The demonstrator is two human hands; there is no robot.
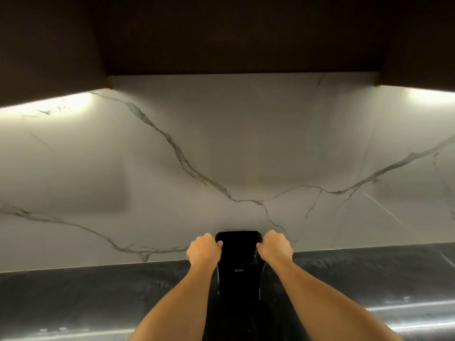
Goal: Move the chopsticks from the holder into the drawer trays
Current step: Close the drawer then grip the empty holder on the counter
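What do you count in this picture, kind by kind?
Glossy black rounded holder: 1, standing on the dark stone countertop
Bare hands: 2, the left hand and the right hand, each gripping one side of the holder
Total: 3

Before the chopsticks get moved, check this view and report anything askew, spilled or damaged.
Nothing stands out. The black holder sits on the dark counter by the marble wall, the left hand and right hand gripping its sides. No spill or damage shows.
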